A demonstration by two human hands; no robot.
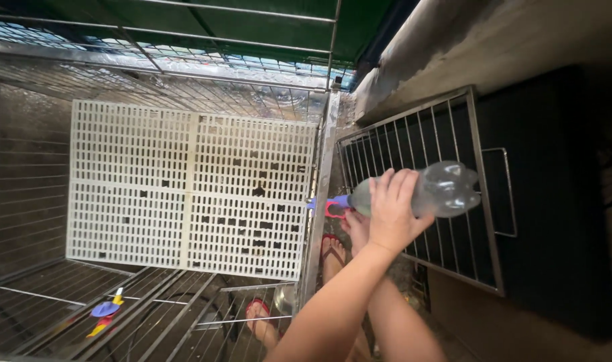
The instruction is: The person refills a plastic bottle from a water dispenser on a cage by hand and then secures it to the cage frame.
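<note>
Right hand point(392, 213) wraps over the middle of a clear plastic bottle point(447, 189), fingers curled and pressed around it; the bottle lies roughly level against the cage's front edge, beside the swung-open wire door point(420, 141). Left hand point(357, 228) sits under the bottle's neck, mostly hidden; cannot tell how it grips. The coloured drinking nozzle point(332, 204) pokes toward the cage post point(322, 201). Risks, as I judge them: a one-handed hold on a smooth bottle could slip, dropping it onto the feet in red sandals point(262, 315) below; the nozzle could snag on the bars or leak. Inside, a white slotted plastic mat point(185, 188) covers the wire cage floor, with dark droppings in some slots. A small colourful toy point(106, 312) rests on the lower wire rack near its left corner. Concrete wall point(493, 47) flanks the right; green cover overhead.
</note>
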